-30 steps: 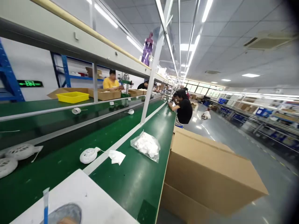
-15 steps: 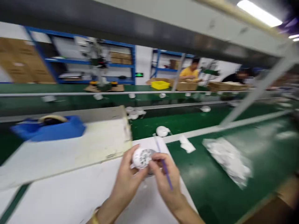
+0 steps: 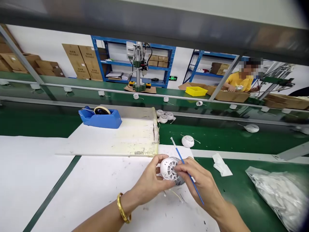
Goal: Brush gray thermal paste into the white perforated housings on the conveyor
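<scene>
Over the white board (image 3: pixel 106 190), I see the left hand (image 3: pixel 150 184) curled around the white housing (image 3: pixel 165 169), right hand (image 3: pixel 203 180) pinched at its slots, blue brush (image 3: pixel 197 192) lodged across the fingers. Risk: pressing hard could slip the housing; loosened fingers could drop the brush.

There is one brush (image 3: pixel 196 190), one tape dispenser (image 3: pixel 103 119), one yellow bin (image 3: pixel 196 91), one held vented shell (image 3: pixel 166 169) and three clustered shells (image 3: pixel 163 119).

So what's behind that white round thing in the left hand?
Behind the white slotted housing, part of a grey rounded object shows. The housing and the right hand cover the rest, so its full shape can't be seen.
</scene>
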`<move>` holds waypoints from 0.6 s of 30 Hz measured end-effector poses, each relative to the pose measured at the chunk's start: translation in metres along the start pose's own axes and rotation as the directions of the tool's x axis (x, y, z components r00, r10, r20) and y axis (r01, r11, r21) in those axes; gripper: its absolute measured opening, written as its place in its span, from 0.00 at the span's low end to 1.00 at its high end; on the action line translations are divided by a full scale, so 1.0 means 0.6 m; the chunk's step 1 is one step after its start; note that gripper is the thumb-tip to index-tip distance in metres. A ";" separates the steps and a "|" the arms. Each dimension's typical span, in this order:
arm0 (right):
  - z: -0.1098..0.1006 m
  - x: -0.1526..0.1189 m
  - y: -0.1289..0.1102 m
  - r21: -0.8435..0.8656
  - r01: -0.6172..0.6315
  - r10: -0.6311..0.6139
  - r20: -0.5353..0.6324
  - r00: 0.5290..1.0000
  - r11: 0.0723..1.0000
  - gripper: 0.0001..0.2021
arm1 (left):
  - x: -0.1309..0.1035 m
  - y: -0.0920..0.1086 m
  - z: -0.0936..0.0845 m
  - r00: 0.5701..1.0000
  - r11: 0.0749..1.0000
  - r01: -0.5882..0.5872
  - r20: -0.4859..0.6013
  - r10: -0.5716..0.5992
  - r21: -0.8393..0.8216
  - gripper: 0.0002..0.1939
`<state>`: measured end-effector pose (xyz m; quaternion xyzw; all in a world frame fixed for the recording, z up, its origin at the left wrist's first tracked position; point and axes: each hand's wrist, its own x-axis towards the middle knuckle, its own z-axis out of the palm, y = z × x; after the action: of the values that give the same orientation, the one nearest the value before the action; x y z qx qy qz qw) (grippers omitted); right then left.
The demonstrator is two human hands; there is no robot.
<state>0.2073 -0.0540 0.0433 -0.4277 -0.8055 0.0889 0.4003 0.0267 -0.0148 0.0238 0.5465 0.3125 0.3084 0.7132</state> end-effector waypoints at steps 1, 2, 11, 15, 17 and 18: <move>-0.002 0.000 0.002 0.006 -0.001 0.001 0.024 1.000 1.000 0.14 | 0.000 -0.001 -0.001 1.000 1.000 -0.002 0.006 0.002 0.003 0.28; -0.004 0.000 0.004 0.010 -0.004 0.004 0.046 0.999 1.000 0.14 | 0.000 -0.003 -0.001 1.000 1.000 -0.006 0.012 0.006 0.002 0.28; -0.010 0.003 0.013 0.016 -0.008 0.005 0.172 0.985 1.000 0.14 | 0.008 -0.006 -0.009 1.000 1.000 -0.003 0.023 0.003 -0.008 0.29; -0.008 0.010 0.012 0.012 0.011 -0.012 0.109 0.994 1.000 0.13 | -0.007 0.000 -0.010 1.000 0.999 -0.007 0.014 0.006 0.035 0.29; -0.005 0.010 0.004 0.030 -0.019 0.017 0.078 0.997 0.999 0.12 | -0.007 -0.007 -0.013 0.999 0.998 0.007 -0.042 -0.004 0.068 0.30; -0.001 0.012 0.001 0.026 -0.047 0.044 0.093 0.995 0.999 0.10 | 0.003 -0.015 -0.014 0.995 0.996 0.020 -0.103 -0.011 0.086 0.32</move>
<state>0.2059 -0.0485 0.0473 -0.4357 -0.8120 0.1289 0.3664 0.0220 -0.0103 0.0130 0.5580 0.3658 0.3167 0.6742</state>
